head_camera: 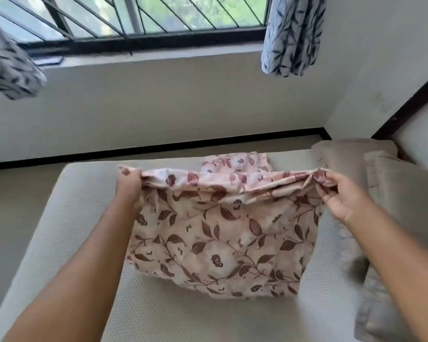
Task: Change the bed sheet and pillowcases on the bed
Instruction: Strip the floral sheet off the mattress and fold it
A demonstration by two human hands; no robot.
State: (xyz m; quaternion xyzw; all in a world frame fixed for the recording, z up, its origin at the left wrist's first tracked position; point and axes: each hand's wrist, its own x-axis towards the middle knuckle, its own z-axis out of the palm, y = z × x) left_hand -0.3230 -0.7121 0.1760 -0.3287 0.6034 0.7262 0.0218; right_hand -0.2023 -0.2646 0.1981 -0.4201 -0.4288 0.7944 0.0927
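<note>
A pink sheet printed with brown leaves and flowers hangs stretched between my hands above the bare white mattress. My left hand grips its upper left corner. My right hand pinches the bunched upper right edge. The lower part of the cloth drapes down onto the mattress, and a folded part lies behind the raised edge. Two bare beige pillows lie at the right side of the bed.
A dark wooden headboard rises at the far right. Beyond the bed runs a strip of floor, then a white wall with a barred window. Leaf-print curtains hang at both sides.
</note>
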